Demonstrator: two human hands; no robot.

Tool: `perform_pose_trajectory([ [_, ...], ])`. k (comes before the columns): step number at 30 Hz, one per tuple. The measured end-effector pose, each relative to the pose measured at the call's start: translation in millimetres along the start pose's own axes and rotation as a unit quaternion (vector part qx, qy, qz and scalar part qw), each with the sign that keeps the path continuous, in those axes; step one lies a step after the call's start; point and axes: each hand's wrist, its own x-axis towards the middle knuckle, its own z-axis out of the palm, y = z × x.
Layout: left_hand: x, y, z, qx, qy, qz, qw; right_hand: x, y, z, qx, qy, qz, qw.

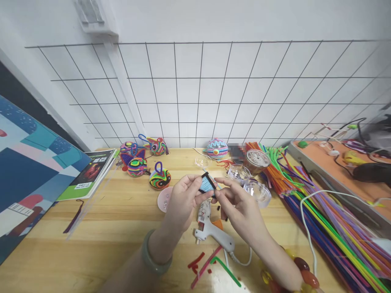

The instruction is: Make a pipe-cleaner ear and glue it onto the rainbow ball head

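Between both hands is a small craft piece (pixel 207 185), light blue in the middle with black fuzzy strips along its edges. My left hand (pixel 185 199) pinches its left side between thumb and fingers. At its lower right edge, my right hand (pixel 241 205) has its thumb and fingertips closed on the black strip. A white glue gun (pixel 215 234) lies on the table just below the hands. Cut pieces of pipe cleaner, including a green one (pixel 227 272) and a pink one (pixel 206 268), lie nearer to me. A pink dish (pixel 163 200) is partly hidden behind my left hand.
Several colourful decorated balls (pixel 160 179) stand at the back left, with a striped one (pixel 217 148) by the wall. Clear plastic half-shells (pixel 258 193) and a lidded tub (pixel 258 158) are right of centre. Pipe cleaner bundles (pixel 330 228) and a white cable (pixel 305 219) fill the right side.
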Motion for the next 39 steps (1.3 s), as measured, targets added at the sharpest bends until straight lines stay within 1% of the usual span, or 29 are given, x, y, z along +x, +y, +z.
perform_pose_trajectory([
  [6,0.8,0.7,-0.8,-0.006,-0.019,-0.022,1.0,1.3,-3.3,-4.6,-0.057,0.021,-0.014,0.998],
  [15,3.3,5.4,-2.2,0.038,-0.033,-0.065,0.997,3.5,-4.1,-16.4,-0.081,0.04,-0.011,0.996],
  [21,2.4,6.8,-2.8,0.098,-0.039,-0.06,0.993,5.0,-3.1,-22.8,-0.07,0.041,-0.011,0.997],
  [24,1.9,6.7,-2.5,0.115,-0.043,-0.055,0.991,5.1,-4.0,-24.9,-0.059,0.051,-0.012,0.997],
  [31,2.4,3.4,-4.2,0.123,-0.053,-0.057,0.989,5.7,-4.5,-27.5,-0.07,0.069,-0.046,0.994],
  [35,1.8,3.4,-3.5,0.127,-0.051,-0.062,0.989,5.2,-5.1,-28.3,-0.066,0.059,-0.033,0.995],
  [39,1.0,3.5,-3.3,0.131,-0.047,-0.064,0.988,4.1,-6.0,-28.9,-0.078,0.055,-0.038,0.995],
])
